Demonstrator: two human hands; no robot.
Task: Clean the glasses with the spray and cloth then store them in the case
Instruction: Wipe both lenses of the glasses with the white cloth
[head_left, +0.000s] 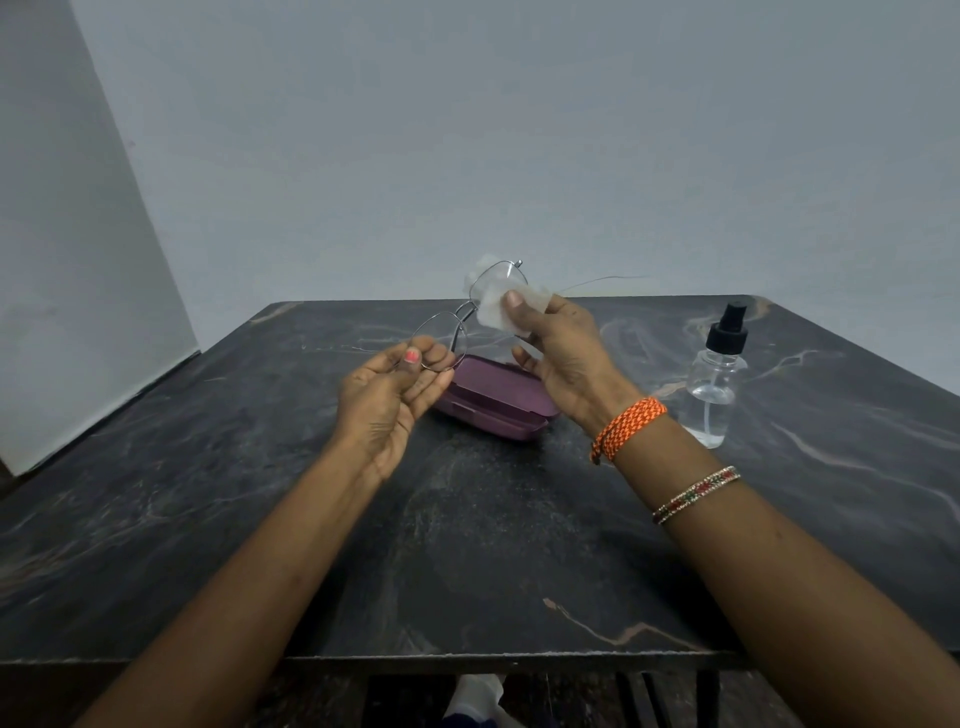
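Glasses (457, 317) are up in the air above the purple case (493, 397), and I read this as the wiping step, with storing not yet begun. My left hand (389, 395) pinches the rim of the lens nearer that hand between thumb and curled fingers, which steadies the thin wire frame so the other lens can take pressure without the frame twisting. My right hand (561, 353) has the white cloth (498, 306) folded over the lens farther from the case, thumb pressing the cloth from my side and the fingers behind it, so both faces of that lens are likely rubbed at once. One temple arm sticks out from the frame toward the spray bottle (719, 374); I cannot tell how the other one lies. The case sits closed on the dark marble table (467, 545), directly under the glasses, handy for the last step but needing to be opened first. The spray bottle stands upright well to the right of the case, apart from both hands, its black pump cap on and some clear liquid left inside; I judge the spraying done for this lens.
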